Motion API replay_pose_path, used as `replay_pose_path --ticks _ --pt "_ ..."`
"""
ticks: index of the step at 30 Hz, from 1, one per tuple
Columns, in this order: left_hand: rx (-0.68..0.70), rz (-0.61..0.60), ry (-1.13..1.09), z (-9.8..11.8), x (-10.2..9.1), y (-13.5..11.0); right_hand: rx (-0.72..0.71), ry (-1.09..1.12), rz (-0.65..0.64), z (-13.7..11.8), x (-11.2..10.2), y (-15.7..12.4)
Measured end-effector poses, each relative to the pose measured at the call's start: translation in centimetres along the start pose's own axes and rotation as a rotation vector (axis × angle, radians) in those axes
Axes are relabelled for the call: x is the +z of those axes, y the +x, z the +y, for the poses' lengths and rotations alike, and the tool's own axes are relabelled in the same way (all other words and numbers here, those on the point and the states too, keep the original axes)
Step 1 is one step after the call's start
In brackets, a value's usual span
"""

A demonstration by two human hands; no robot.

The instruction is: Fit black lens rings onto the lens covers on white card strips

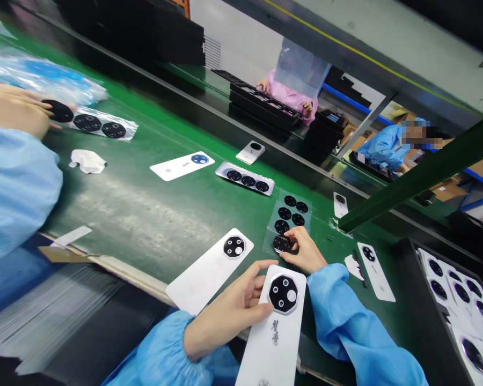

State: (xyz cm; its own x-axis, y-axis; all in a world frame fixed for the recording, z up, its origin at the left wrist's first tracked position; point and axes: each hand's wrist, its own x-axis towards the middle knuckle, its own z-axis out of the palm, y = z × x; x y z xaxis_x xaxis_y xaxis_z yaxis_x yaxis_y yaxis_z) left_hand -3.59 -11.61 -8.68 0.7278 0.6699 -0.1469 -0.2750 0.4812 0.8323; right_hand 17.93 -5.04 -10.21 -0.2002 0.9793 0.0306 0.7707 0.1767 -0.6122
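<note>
My left hand (235,311) is closed around the side of a white phone back cover (282,338), whose octagonal camera window faces up with a black plate in it. My right hand (306,252) pinches the edge of a round black camera lens cover (280,244) at the near end of a clear film sheet (269,236). Several more black lens covers lie on that sheet in two columns. To the left of my left hand, another white back cover (203,276) with a black camera plate rests at the bench edge.
A co-worker's hand (16,110) touches a strip of black lens covers (100,126) at far left, beside crumpled plastic bags (44,78). A black tray (430,316) of white covers stands right. A green post (418,171) slants over the bench. A crumpled tissue (87,161) lies left.
</note>
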Motion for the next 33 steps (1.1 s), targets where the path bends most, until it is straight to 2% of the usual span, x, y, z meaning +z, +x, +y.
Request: replay_pose_path --ticks 7,15,20,23,33 --pt "-0.014 0.001 -0.004 -0.1 0.1 0.0 0.053 -0.016 0.111 -0.5 -2.9 -1.5" --pt "-0.023 -0.011 0.008 0.1 0.4 0.2 0.127 0.084 0.173 -0.5 -5.1 -5.5" --pt "-0.019 -0.018 0.018 0.3 0.6 0.3 0.182 0.197 0.199 -1.2 -5.8 -7.8" --pt "-0.005 -0.027 0.007 0.2 0.7 0.4 0.209 0.242 0.172 -1.8 -6.0 -8.8" --pt "0.006 -0.025 -0.010 -0.4 0.6 0.7 0.225 0.308 0.112 -2.8 -5.9 -10.5"
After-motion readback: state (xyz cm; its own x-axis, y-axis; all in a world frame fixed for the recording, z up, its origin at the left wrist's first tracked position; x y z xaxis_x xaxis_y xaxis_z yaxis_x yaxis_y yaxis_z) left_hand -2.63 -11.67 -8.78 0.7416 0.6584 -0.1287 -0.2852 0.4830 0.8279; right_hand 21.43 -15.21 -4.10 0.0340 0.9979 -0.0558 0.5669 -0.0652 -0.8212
